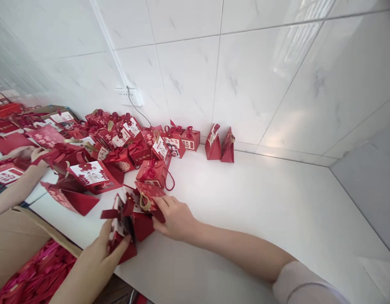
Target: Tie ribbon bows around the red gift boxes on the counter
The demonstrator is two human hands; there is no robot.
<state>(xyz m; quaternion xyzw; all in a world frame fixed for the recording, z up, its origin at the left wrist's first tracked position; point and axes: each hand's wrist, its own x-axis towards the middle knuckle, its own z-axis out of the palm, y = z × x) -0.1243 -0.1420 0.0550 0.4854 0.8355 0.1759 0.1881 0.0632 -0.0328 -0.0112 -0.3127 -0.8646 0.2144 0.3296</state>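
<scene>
Near the front edge of the table, my left hand (101, 253) is closed around a red triangular gift box (121, 236) with a white patterned panel and a dark red ribbon. My right hand (177, 217) grips another red gift box (152, 192) with a tan loop, its thumb and fingers closed over the right side. A third red gift box (143, 226) stands between the two hands, touching the boxes they hold. Just behind, a small red box with a ribbon bow (153, 171) sits on the white table (245, 211).
Many red gift boxes (118, 139) crowd the left and back. Two triangular boxes (213, 143) stand apart by the tiled wall (188, 80). Another person's hand (36, 158) reaches among boxes at left. A cardboard carton (17, 236) of red ribboned items sits front left. A wall socket (128, 97) has a cable.
</scene>
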